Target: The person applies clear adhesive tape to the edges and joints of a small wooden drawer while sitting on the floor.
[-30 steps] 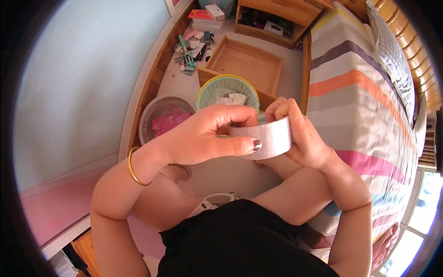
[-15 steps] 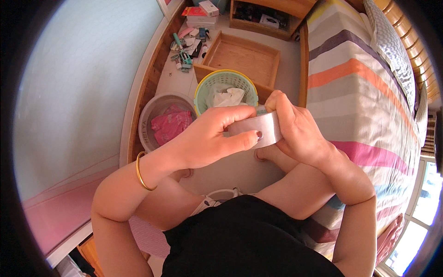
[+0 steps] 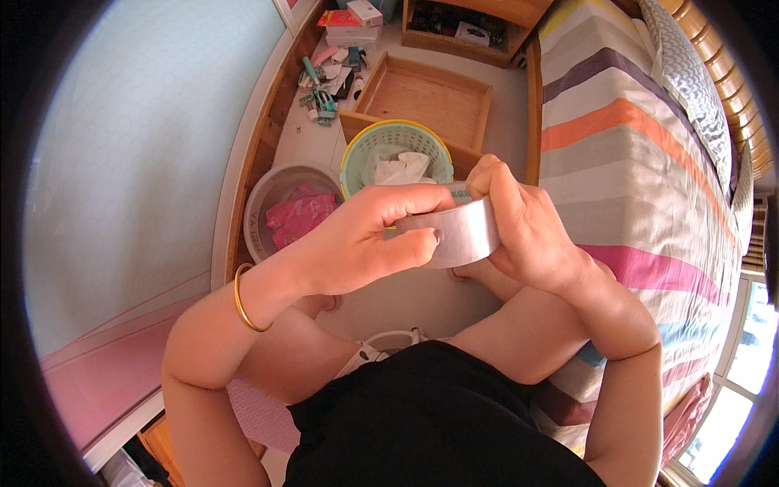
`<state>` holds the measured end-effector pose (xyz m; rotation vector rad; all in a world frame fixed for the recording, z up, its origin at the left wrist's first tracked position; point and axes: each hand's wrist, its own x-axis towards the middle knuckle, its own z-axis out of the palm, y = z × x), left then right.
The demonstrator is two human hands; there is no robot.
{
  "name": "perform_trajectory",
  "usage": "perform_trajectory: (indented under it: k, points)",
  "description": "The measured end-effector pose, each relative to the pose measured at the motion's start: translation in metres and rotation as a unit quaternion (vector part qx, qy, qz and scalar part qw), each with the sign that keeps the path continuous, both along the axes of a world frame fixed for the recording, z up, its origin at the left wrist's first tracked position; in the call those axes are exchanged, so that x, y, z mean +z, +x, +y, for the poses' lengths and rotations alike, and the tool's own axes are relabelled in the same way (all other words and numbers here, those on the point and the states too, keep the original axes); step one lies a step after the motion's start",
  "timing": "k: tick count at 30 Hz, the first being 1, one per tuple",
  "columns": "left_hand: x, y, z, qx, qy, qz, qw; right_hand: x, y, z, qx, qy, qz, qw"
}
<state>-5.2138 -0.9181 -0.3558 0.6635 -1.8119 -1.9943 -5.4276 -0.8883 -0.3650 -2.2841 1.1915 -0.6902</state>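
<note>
Between my two hands is a wide roll of silvery tape (image 3: 461, 235), held up above my knees. My left hand (image 3: 369, 235) grips its left side, thumb on the outer face and fingers curled over the top edge. My right hand (image 3: 523, 223) is closed round the right side of the roll, its fingers bent into a fist near the upper rim. Part of the roll's inner core with green print shows between the hands. Just beyond it stands a green basket (image 3: 350, 166) with a yellow rim, holding white plastic bags (image 3: 403, 169).
A round basin (image 3: 254, 203) with pink cloth (image 3: 300, 215) stands left of the basket. Behind lies an empty wooden drawer (image 3: 426, 101), with small clutter (image 3: 324, 93) and boxes (image 3: 353, 36) beside it. A bed with a striped cover (image 3: 625, 178) runs along the right; a pale panel (image 3: 138, 162) borders the left.
My left thumb has slid left along the tape's outer face, and more of the silvery surface shows. The roll has turned slightly; both hands still hold it.
</note>
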Motion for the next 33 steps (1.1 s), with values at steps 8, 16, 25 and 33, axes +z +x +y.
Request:
perform_trajectory:
  k: [8, 16, 25, 33]
  points:
    - [0.004, -0.002, 0.002, 0.0, 0.025, 0.0, 1.0, 0.001, 0.001, 0.001, 0.011, -0.032, -0.012, 0.999]
    - [0.003, -0.003, 0.002, 0.015, 0.067, -0.012, 0.998, -0.001, 0.002, 0.004, 0.003, 0.004, -0.024, 1.0]
    - [0.008, -0.007, 0.003, 0.081, -0.126, -0.035, 0.988, 0.004, 0.006, 0.005, -0.043, 0.0, -0.076, 0.996]
    - [0.005, -0.004, 0.004, 0.054, -0.089, -0.03, 0.994, 0.006, 0.006, 0.006, -0.049, -0.032, 0.009, 0.998]
